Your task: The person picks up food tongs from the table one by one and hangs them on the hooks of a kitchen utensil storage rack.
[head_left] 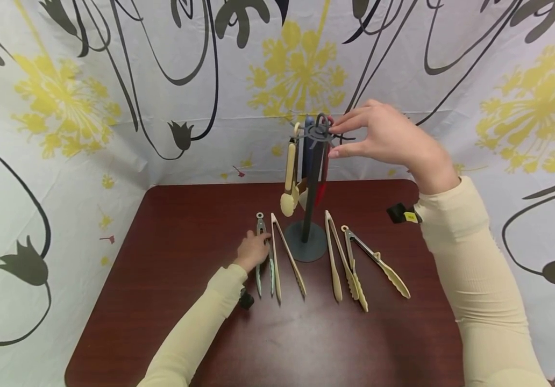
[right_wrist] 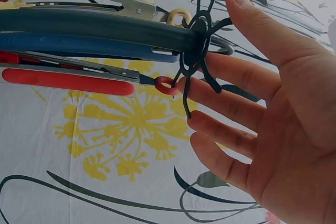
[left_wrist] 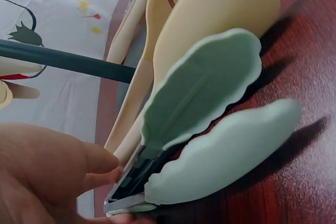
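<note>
Cloth with yellow flowers hangs behind your brown table. A dark stand is on the table, with blue tongs, red tongs and yellow tongs hanging from it. Beside it lie tan tongs on the left, beige tongs on the right, and a yellow pair farther right. Green tongs lie left of all these, legs apart. Your left hand pinches the green tongs by the middle. Your right hand is up at the hooks, fingers loose and fairly straight.
</note>
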Action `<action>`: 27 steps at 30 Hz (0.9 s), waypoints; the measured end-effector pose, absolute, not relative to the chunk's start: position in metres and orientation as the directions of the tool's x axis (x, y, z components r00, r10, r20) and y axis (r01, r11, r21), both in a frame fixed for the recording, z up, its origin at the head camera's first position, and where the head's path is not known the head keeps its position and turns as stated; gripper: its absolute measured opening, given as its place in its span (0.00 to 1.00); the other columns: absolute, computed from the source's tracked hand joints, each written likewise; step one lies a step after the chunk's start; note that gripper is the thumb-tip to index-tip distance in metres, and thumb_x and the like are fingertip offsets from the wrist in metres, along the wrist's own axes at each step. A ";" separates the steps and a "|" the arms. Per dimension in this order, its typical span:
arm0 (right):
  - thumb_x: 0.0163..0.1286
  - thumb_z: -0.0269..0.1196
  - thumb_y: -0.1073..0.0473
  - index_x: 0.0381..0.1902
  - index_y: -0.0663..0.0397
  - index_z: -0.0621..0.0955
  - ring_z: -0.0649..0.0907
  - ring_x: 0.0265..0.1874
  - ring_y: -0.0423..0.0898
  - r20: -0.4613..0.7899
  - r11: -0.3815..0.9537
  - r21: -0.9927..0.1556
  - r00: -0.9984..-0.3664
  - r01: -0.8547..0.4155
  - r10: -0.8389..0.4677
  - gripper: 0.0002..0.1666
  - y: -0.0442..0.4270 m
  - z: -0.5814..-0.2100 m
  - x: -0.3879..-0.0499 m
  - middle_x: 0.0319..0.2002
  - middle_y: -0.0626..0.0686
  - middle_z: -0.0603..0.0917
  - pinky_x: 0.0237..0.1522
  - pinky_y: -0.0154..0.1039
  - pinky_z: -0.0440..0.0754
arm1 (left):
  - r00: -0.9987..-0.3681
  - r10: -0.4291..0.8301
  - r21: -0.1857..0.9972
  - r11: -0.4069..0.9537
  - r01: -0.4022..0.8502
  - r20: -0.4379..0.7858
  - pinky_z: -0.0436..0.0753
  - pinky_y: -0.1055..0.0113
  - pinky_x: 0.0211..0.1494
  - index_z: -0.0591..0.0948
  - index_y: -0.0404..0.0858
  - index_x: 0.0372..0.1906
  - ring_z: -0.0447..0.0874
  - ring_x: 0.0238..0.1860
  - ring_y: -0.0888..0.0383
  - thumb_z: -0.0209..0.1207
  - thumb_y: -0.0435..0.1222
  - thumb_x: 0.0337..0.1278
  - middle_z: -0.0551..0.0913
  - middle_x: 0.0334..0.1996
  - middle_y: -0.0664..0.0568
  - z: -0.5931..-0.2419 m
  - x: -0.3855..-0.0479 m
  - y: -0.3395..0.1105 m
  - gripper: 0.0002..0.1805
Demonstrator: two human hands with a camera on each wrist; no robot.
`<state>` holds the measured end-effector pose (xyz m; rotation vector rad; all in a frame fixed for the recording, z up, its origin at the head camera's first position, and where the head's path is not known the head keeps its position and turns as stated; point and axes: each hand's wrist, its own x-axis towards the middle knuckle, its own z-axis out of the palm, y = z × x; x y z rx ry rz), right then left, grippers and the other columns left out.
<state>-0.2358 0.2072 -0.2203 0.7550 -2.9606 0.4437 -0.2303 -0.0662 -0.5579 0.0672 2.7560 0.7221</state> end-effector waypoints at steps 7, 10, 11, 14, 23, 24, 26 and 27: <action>0.58 0.70 0.35 0.58 0.47 0.84 0.72 0.54 0.51 0.160 0.844 -0.271 -0.886 -0.464 -0.435 0.35 0.206 -0.224 -0.236 0.62 0.53 0.82 0.51 0.51 0.71 | -0.964 0.133 0.471 0.882 0.010 -0.230 0.69 0.60 0.30 0.79 0.49 0.63 0.74 0.39 0.47 0.50 0.42 0.74 0.72 0.60 0.35 -0.558 -0.229 -0.071 0.18; 0.57 0.70 0.34 0.57 0.46 0.84 0.72 0.54 0.51 0.172 0.843 -0.275 -0.886 -0.463 -0.431 0.35 0.206 -0.225 -0.236 0.61 0.52 0.82 0.51 0.51 0.72 | -0.971 0.133 0.470 0.883 0.024 -0.199 0.71 0.59 0.29 0.82 0.48 0.58 0.76 0.38 0.46 0.54 0.42 0.71 0.74 0.56 0.36 -0.559 -0.229 -0.075 0.15; 0.57 0.70 0.34 0.57 0.46 0.84 0.72 0.54 0.51 0.172 0.843 -0.277 -0.887 -0.462 -0.429 0.35 0.206 -0.225 -0.235 0.62 0.52 0.82 0.52 0.51 0.72 | -0.972 0.135 0.468 0.883 0.030 -0.192 0.71 0.59 0.30 0.82 0.48 0.56 0.76 0.38 0.46 0.55 0.42 0.70 0.75 0.55 0.37 -0.559 -0.229 -0.076 0.14; 0.57 0.70 0.33 0.58 0.46 0.84 0.72 0.55 0.51 0.157 0.841 -0.279 -0.886 -0.464 -0.436 0.36 0.207 -0.223 -0.234 0.62 0.52 0.81 0.53 0.52 0.72 | -0.975 0.140 0.459 0.887 0.047 -0.172 0.74 0.57 0.32 0.83 0.47 0.50 0.77 0.40 0.44 0.58 0.43 0.67 0.76 0.50 0.39 -0.559 -0.229 -0.081 0.12; 0.62 0.68 0.37 0.59 0.49 0.83 0.71 0.53 0.52 0.150 0.823 -0.266 -0.865 -0.501 -0.478 0.33 0.208 -0.222 -0.235 0.63 0.54 0.81 0.51 0.50 0.70 | -0.971 0.124 0.410 0.912 0.030 -0.205 0.74 0.55 0.33 0.78 0.42 0.44 0.76 0.46 0.41 0.63 0.43 0.61 0.74 0.48 0.37 -0.558 -0.223 -0.093 0.12; 0.62 0.68 0.37 0.59 0.49 0.83 0.71 0.53 0.52 0.152 0.824 -0.270 -0.867 -0.499 -0.475 0.33 0.208 -0.222 -0.235 0.63 0.54 0.81 0.51 0.50 0.70 | -0.970 0.122 0.408 0.913 0.027 -0.210 0.74 0.55 0.33 0.78 0.43 0.45 0.76 0.45 0.41 0.63 0.42 0.61 0.74 0.48 0.37 -0.558 -0.222 -0.094 0.12; 0.60 0.69 0.36 0.58 0.48 0.84 0.71 0.52 0.51 0.156 0.827 -0.282 -0.874 -0.486 -0.461 0.33 0.208 -0.223 -0.235 0.62 0.54 0.81 0.50 0.50 0.71 | -0.970 0.118 0.413 0.911 0.019 -0.215 0.75 0.54 0.34 0.78 0.43 0.49 0.76 0.45 0.41 0.63 0.42 0.62 0.74 0.49 0.36 -0.558 -0.221 -0.094 0.14; 0.60 0.69 0.36 0.58 0.48 0.84 0.71 0.52 0.51 0.156 0.830 -0.285 -0.877 -0.480 -0.454 0.34 0.208 -0.224 -0.235 0.62 0.53 0.81 0.50 0.50 0.71 | -0.971 0.115 0.418 0.908 0.016 -0.212 0.76 0.53 0.34 0.77 0.44 0.52 0.76 0.46 0.40 0.63 0.41 0.62 0.74 0.50 0.36 -0.558 -0.220 -0.095 0.15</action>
